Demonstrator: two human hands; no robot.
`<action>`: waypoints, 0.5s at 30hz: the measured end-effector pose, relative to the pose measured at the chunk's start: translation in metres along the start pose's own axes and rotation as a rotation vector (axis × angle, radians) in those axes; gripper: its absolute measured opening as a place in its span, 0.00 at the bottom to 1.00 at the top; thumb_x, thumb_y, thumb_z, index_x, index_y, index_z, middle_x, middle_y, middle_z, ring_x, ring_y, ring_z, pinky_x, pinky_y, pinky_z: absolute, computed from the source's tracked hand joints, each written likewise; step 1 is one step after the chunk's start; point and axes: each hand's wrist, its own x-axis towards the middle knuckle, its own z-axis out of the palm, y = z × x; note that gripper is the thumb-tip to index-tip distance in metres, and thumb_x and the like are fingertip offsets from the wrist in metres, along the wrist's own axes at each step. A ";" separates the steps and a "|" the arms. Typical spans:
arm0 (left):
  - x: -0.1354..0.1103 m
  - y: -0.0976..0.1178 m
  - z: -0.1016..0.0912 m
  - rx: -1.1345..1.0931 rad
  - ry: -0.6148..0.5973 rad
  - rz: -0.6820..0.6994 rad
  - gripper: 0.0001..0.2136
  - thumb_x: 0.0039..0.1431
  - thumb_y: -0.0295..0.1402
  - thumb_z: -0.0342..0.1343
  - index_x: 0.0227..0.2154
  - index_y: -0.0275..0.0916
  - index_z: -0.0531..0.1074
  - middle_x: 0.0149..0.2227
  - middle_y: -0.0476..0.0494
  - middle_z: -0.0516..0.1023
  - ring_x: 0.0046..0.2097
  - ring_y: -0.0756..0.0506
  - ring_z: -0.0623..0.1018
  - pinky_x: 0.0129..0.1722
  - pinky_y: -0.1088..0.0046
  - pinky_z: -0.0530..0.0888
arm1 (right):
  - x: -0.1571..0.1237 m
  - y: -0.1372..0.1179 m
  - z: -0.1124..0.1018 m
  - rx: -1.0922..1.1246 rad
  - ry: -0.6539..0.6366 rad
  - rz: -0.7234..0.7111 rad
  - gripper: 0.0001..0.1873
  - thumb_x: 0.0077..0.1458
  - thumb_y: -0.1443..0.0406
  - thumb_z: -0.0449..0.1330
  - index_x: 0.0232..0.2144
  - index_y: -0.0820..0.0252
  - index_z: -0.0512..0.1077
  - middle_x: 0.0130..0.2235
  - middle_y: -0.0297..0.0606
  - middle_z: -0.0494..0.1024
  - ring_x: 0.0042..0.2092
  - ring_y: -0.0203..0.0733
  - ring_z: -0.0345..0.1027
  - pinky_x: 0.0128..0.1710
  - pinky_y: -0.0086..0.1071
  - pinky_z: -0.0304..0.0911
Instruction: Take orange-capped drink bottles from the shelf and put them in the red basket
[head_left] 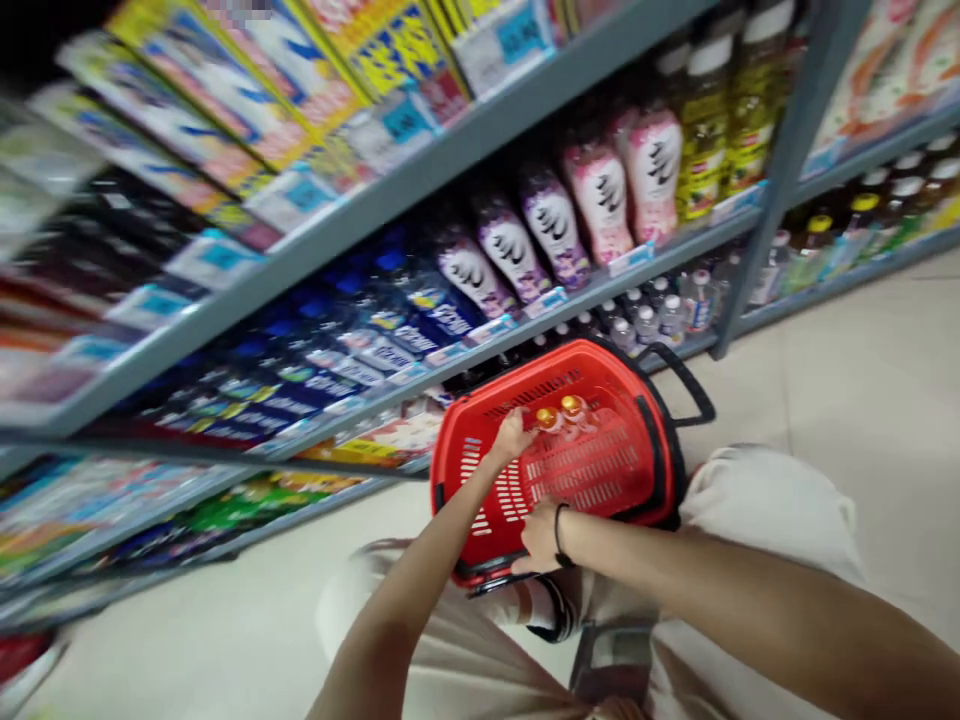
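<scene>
A red plastic shopping basket (pixel 495 400) with black fittings rests in front of my legs. Inside it, toward the far side, are two bottles with orange-gold caps, a left bottle (pixel 548 419) and a right bottle (pixel 574 406), their bodies clear and pinkish. My left hand (pixel 514 436) reaches into the basket just left of these bottles; its thumb and fingers look apart, though the fingertips are blurred. On the near rim, my right hand (pixel 541 535), with a dark band at the wrist, is closed around the basket edge beside the folded handle.
A grey store shelf (pixel 420 170) runs diagonally behind the basket. It holds blue-labelled bottles (pixel 390 340), pink bottles (pixel 600 200), purple-labelled bottles (pixel 551 225) and yellow boxes (pixel 375 50). A raised black basket handle (pixel 694 385) sticks out at right over the pale tiled floor (pixel 855 370).
</scene>
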 end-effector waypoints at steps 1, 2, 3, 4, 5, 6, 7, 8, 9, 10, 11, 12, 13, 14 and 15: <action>-0.009 -0.005 -0.013 0.013 0.004 0.001 0.14 0.67 0.37 0.61 0.50 0.34 0.74 0.52 0.37 0.77 0.54 0.40 0.77 0.56 0.53 0.75 | -0.004 -0.004 -0.003 -0.027 -0.053 0.004 0.24 0.58 0.51 0.62 0.40 0.69 0.81 0.42 0.60 0.82 0.44 0.63 0.78 0.43 0.57 0.72; -0.018 -0.011 -0.026 0.025 0.010 -0.002 0.13 0.67 0.36 0.61 0.49 0.34 0.75 0.50 0.38 0.78 0.52 0.41 0.78 0.56 0.54 0.76 | -0.007 -0.008 -0.007 -0.045 -0.134 0.036 0.27 0.55 0.52 0.64 0.44 0.71 0.81 0.46 0.62 0.81 0.48 0.65 0.77 0.46 0.57 0.71; -0.028 -0.018 -0.040 0.036 0.020 -0.010 0.12 0.67 0.36 0.61 0.48 0.33 0.75 0.49 0.39 0.78 0.51 0.42 0.79 0.55 0.55 0.76 | -0.010 -0.011 -0.010 -0.072 -0.181 0.039 0.29 0.52 0.53 0.66 0.47 0.73 0.80 0.48 0.64 0.80 0.50 0.66 0.76 0.48 0.57 0.71; -0.039 -0.025 -0.055 0.045 0.034 -0.022 0.11 0.67 0.35 0.62 0.47 0.33 0.75 0.47 0.40 0.79 0.50 0.42 0.79 0.54 0.56 0.77 | -0.013 -0.012 -0.012 -0.103 -0.210 0.033 0.30 0.50 0.56 0.67 0.49 0.75 0.79 0.48 0.65 0.79 0.51 0.68 0.76 0.49 0.57 0.70; -0.052 -0.033 -0.069 0.052 0.051 -0.038 0.11 0.67 0.35 0.61 0.46 0.33 0.75 0.46 0.40 0.79 0.48 0.43 0.80 0.53 0.57 0.77 | -0.015 -0.013 -0.015 -0.127 -0.231 0.030 0.30 0.49 0.58 0.67 0.50 0.77 0.79 0.48 0.66 0.80 0.52 0.68 0.76 0.50 0.56 0.70; -0.065 -0.041 -0.084 0.058 0.070 -0.057 0.10 0.67 0.35 0.61 0.45 0.33 0.76 0.45 0.41 0.80 0.47 0.44 0.80 0.52 0.58 0.78 | -0.018 -0.012 -0.016 -0.146 -0.244 0.034 0.31 0.48 0.57 0.67 0.50 0.77 0.79 0.47 0.65 0.80 0.52 0.68 0.76 0.51 0.55 0.70; -0.079 -0.048 -0.098 0.062 0.092 -0.079 0.10 0.67 0.35 0.61 0.45 0.33 0.76 0.43 0.41 0.80 0.45 0.44 0.80 0.51 0.59 0.78 | -0.020 -0.011 -0.018 -0.160 -0.249 0.047 0.32 0.49 0.56 0.67 0.50 0.76 0.79 0.47 0.64 0.80 0.52 0.68 0.76 0.51 0.53 0.70; -0.094 -0.055 -0.113 0.065 0.117 -0.103 0.10 0.67 0.36 0.61 0.44 0.33 0.76 0.41 0.42 0.80 0.43 0.45 0.81 0.49 0.60 0.79 | -0.022 -0.010 -0.019 -0.171 -0.250 0.063 0.32 0.49 0.55 0.67 0.50 0.75 0.80 0.47 0.64 0.80 0.51 0.67 0.76 0.51 0.51 0.70; -0.109 -0.061 -0.128 0.069 0.146 -0.129 0.10 0.67 0.36 0.61 0.43 0.33 0.76 0.39 0.43 0.80 0.42 0.45 0.81 0.48 0.61 0.79 | -0.024 -0.009 -0.020 -0.176 -0.251 0.081 0.33 0.48 0.53 0.67 0.50 0.75 0.80 0.47 0.63 0.80 0.51 0.67 0.77 0.51 0.50 0.71; -0.124 -0.067 -0.144 0.074 0.179 -0.153 0.10 0.67 0.36 0.61 0.42 0.32 0.76 0.38 0.44 0.80 0.41 0.46 0.81 0.47 0.61 0.79 | -0.027 -0.008 -0.021 -0.179 -0.249 0.100 0.35 0.48 0.51 0.67 0.50 0.74 0.80 0.48 0.63 0.80 0.51 0.67 0.77 0.50 0.49 0.71; -0.138 -0.072 -0.162 0.078 0.217 -0.177 0.10 0.67 0.36 0.61 0.41 0.32 0.76 0.37 0.44 0.80 0.40 0.46 0.81 0.47 0.61 0.79 | -0.030 -0.008 -0.022 -0.181 -0.236 0.116 0.36 0.48 0.49 0.67 0.51 0.72 0.80 0.49 0.62 0.80 0.52 0.66 0.76 0.51 0.48 0.71; -0.151 -0.076 -0.181 0.084 0.261 -0.197 0.10 0.67 0.37 0.61 0.40 0.32 0.76 0.37 0.44 0.80 0.40 0.46 0.81 0.46 0.62 0.79 | -0.033 -0.009 -0.023 -0.177 -0.216 0.125 0.37 0.47 0.49 0.67 0.53 0.68 0.79 0.50 0.59 0.80 0.54 0.65 0.76 0.52 0.46 0.71; -0.163 -0.081 -0.202 0.091 0.312 -0.214 0.10 0.67 0.37 0.61 0.40 0.32 0.76 0.37 0.44 0.80 0.40 0.46 0.81 0.47 0.62 0.79 | -0.036 -0.009 -0.023 -0.174 -0.196 0.134 0.36 0.46 0.49 0.67 0.53 0.64 0.79 0.51 0.56 0.81 0.54 0.63 0.76 0.52 0.45 0.71; -0.173 -0.084 -0.225 0.100 0.370 -0.231 0.10 0.68 0.37 0.61 0.40 0.33 0.76 0.37 0.44 0.80 0.41 0.46 0.81 0.48 0.61 0.79 | -0.039 -0.010 -0.023 -0.159 -0.179 0.144 0.35 0.44 0.50 0.68 0.52 0.62 0.80 0.49 0.54 0.81 0.54 0.62 0.76 0.51 0.44 0.72; -0.182 -0.088 -0.250 0.111 0.434 -0.246 0.10 0.68 0.37 0.61 0.39 0.33 0.76 0.38 0.44 0.80 0.41 0.46 0.81 0.49 0.61 0.78 | -0.042 -0.011 -0.022 -0.142 -0.163 0.153 0.33 0.43 0.51 0.69 0.50 0.60 0.81 0.47 0.52 0.82 0.52 0.62 0.77 0.50 0.44 0.72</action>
